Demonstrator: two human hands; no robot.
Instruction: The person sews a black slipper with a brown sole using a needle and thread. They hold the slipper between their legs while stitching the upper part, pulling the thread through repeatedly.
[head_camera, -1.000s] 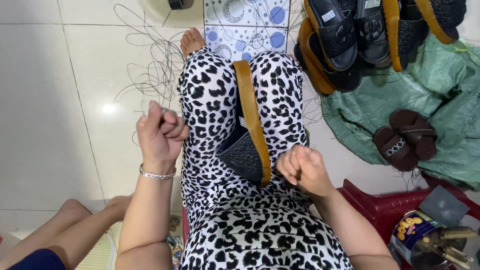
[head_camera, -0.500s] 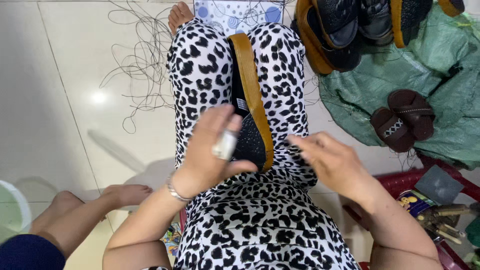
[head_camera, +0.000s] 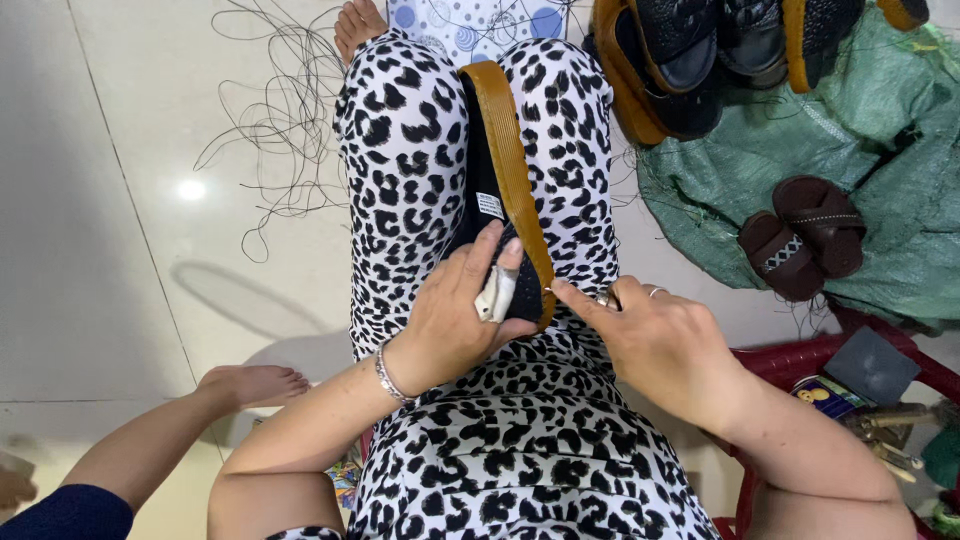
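A black sandal with a tan sole edge (head_camera: 508, 170) is clamped upright between my knees, which are in black-and-white spotted trousers. My left hand (head_camera: 462, 312) grips the near end of the sandal; one finger is wrapped in white tape (head_camera: 496, 293) and the wrist carries a silver bracelet. My right hand (head_camera: 652, 340) touches the tan sole edge from the right, fingertips pinched together at the rim. Rings show on two of its fingers. Whether it holds a needle or thread I cannot make out.
Tangled dark thread (head_camera: 280, 130) lies on the white tiled floor at left. A pile of sandals (head_camera: 720, 50) and a brown pair (head_camera: 800, 235) rest on green sacking at right. A red basket of tools (head_camera: 860, 385) sits at lower right. Another person's foot (head_camera: 250, 385) is at lower left.
My left hand came down from a raised position at the left onto the sandal's near end. My right hand moved up to the sole edge. The view shifted closer.
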